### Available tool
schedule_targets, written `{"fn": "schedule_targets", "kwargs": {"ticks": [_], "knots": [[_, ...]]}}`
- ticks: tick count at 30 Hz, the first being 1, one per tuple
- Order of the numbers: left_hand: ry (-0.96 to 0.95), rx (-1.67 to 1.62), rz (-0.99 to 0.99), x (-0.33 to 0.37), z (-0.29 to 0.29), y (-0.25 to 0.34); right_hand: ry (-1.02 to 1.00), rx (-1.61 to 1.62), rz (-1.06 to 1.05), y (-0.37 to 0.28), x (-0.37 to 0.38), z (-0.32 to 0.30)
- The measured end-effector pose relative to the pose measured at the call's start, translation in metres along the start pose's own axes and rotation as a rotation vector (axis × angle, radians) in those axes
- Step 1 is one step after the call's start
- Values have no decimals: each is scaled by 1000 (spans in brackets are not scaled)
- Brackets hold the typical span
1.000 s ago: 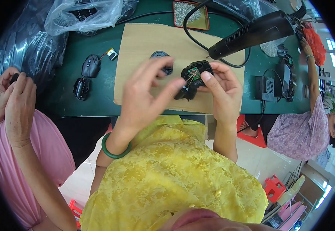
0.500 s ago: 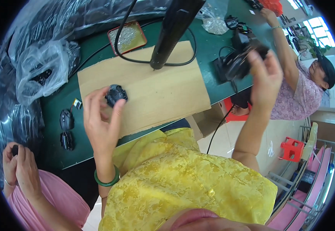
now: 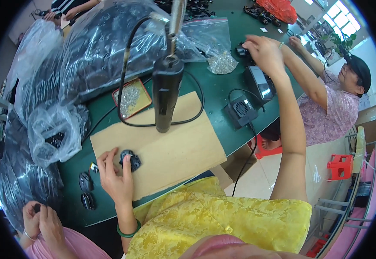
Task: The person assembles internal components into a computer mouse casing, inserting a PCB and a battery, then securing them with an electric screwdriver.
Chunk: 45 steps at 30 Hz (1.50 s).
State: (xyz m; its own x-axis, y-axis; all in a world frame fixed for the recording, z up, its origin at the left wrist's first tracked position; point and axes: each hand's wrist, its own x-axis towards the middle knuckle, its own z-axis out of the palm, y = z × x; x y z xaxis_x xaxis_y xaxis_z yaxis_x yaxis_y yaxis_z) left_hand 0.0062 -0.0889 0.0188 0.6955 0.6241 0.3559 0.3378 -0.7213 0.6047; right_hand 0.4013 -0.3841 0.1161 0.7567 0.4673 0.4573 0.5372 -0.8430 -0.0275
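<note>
My left hand (image 3: pixel 118 179) rests on a brown cardboard sheet (image 3: pixel 179 151), fingers spread. Its thumb lies over a small black plastic housing (image 3: pixel 133 164), partly covering it. My right hand (image 3: pixel 266 56) reaches to the far right, fingers bent down around a black plastic part (image 3: pixel 241 49), mostly hidden by the fingers. Between the hands hangs a black electric screwdriver (image 3: pixel 166 93), tip down above the cardboard.
A red-rimmed tray of screws (image 3: pixel 144 98) and a clear screw bag (image 3: pixel 222 62) lie behind. A fan-grilled black box (image 3: pixel 240 113) and a black device (image 3: pixel 259 82) stand right. Large plastic bags (image 3: pixel 106 52) fill the left. Co-workers sit on both sides.
My right hand has moved farther away across the table, over the black devices. The view has shifted, showing more of the far table. My left hand stays by the black housing.
</note>
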Motion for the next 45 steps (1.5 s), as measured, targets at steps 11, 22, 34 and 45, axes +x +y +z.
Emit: {"fn": "schedule_targets", "kwargs": {"ticks": [11,22,34,45], "knots": [[-13,-121,-96,4,-3,-2,-940,685,-479,-25,31,45],[-5,-59,-49,4,1,-1,-461,308,-487,-32,95,126],[-9,-92,-86,4,-1,3,-473,809,-109,4,117,112],[-12,-120,-83,1,-2,1,-370,1292,222,31,133,56]]}}
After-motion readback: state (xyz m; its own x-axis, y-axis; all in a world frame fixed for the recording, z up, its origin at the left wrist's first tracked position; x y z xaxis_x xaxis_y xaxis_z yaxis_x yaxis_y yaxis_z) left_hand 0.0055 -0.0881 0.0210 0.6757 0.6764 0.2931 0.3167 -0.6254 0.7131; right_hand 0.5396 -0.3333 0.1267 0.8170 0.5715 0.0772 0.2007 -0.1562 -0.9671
